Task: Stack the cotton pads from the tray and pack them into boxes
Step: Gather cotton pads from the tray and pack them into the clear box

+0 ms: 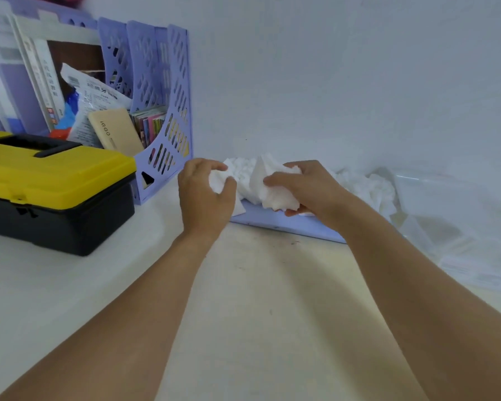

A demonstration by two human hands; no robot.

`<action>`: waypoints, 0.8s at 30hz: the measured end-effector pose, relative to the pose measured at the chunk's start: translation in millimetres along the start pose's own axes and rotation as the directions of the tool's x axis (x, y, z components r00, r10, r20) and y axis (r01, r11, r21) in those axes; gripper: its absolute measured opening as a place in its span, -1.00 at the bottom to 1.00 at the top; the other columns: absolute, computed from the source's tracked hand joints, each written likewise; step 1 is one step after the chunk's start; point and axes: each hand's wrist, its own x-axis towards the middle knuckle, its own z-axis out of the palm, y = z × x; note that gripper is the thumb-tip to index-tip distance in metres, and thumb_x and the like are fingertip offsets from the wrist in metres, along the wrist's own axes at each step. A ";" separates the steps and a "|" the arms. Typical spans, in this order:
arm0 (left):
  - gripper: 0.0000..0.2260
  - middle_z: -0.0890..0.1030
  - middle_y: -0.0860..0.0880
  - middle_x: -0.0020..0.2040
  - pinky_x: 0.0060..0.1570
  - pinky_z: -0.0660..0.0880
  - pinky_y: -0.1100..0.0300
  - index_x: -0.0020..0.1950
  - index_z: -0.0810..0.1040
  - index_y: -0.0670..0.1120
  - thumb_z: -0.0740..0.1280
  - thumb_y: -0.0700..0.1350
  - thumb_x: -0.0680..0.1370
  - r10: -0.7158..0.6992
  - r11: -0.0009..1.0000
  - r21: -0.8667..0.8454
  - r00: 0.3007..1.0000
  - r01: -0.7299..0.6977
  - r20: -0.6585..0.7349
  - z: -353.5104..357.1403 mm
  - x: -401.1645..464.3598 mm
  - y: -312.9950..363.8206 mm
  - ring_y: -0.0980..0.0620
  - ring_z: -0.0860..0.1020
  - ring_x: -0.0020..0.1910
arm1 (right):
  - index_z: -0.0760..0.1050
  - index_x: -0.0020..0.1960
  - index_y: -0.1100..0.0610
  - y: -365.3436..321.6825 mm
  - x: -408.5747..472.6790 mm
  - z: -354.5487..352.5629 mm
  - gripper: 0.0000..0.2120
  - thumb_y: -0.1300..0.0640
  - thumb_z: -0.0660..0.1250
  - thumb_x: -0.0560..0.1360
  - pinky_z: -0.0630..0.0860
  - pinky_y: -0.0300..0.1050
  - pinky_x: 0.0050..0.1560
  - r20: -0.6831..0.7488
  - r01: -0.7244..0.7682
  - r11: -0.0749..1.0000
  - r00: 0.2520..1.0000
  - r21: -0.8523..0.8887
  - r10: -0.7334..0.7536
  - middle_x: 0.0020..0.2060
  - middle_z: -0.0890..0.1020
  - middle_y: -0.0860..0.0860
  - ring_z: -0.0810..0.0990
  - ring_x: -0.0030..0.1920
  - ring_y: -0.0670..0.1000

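A pale purple tray (284, 222) lies against the back wall and carries a loose heap of white cotton pads (362, 185). My left hand (204, 195) hovers over the tray's left end, its fingers and thumb curled round a small bunch of pads (218, 182). My right hand (304, 186) is over the tray's middle and grips a larger bunch of pads (272, 192) between thumb and fingers. The two bunches nearly touch. Clear plastic boxes (446, 198) stand just right of the tray.
A yellow and black toolbox (55, 192) sits at the left. Behind it a purple file rack (168, 111) holds books, packets and a gold power bank. Flat clear packaging (472, 267) lies at the right. The white table (258, 299) stretches between my forearms.
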 end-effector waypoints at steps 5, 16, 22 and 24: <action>-0.77 0.68 -0.03 0.06 -0.14 0.65 0.03 0.14 0.59 -0.02 0.35 0.09 0.60 -0.264 0.676 -0.434 0.745 0.596 0.612 13.7 -33.6 83.1 -0.09 0.69 0.01 | 0.61 0.09 0.22 13.1 -39.2 -58.0 -0.80 0.13 0.43 0.54 0.47 -0.15 -0.43 0.127 -0.048 0.980 0.992 0.195 0.024 -0.19 0.70 0.12 0.63 -0.30 0.02; -0.67 0.69 -0.09 0.14 -0.12 0.62 0.18 0.30 0.55 -0.06 0.46 -0.18 0.55 -0.241 0.537 -0.470 0.661 0.701 0.710 103.9 -86.8 167.6 -0.03 0.69 0.09 | 0.68 0.01 0.26 45.6 -80.2 -131.2 -0.81 0.15 0.37 0.57 0.58 -0.27 -0.14 -0.211 0.090 0.970 0.977 0.226 -0.042 -0.16 0.74 0.09 0.71 -0.15 -0.02; -0.53 0.68 -0.05 0.07 -0.25 0.65 0.11 0.26 0.46 0.15 0.50 -0.26 0.50 -0.153 0.773 -0.433 0.798 0.464 0.583 118.6 -93.1 165.7 -0.03 0.70 -0.02 | 0.32 -0.39 0.20 52.5 -75.8 -136.6 -0.68 0.19 0.40 0.42 0.24 -0.23 -0.45 -0.377 0.022 0.999 0.926 -0.030 -0.032 -0.50 0.30 -0.01 0.30 -0.47 -0.03; -0.58 0.67 0.01 0.01 -0.22 0.67 0.03 0.20 0.48 0.18 0.48 -0.24 0.50 -0.078 0.864 -0.369 0.815 0.343 0.575 120.3 -94.1 159.6 0.01 0.68 -0.07 | 0.39 -0.34 0.26 54.8 -74.0 -136.8 -0.74 0.17 0.42 0.39 0.31 -0.19 -0.43 -0.372 -0.017 0.996 0.928 -0.093 -0.019 -0.47 0.38 0.02 0.37 -0.44 0.00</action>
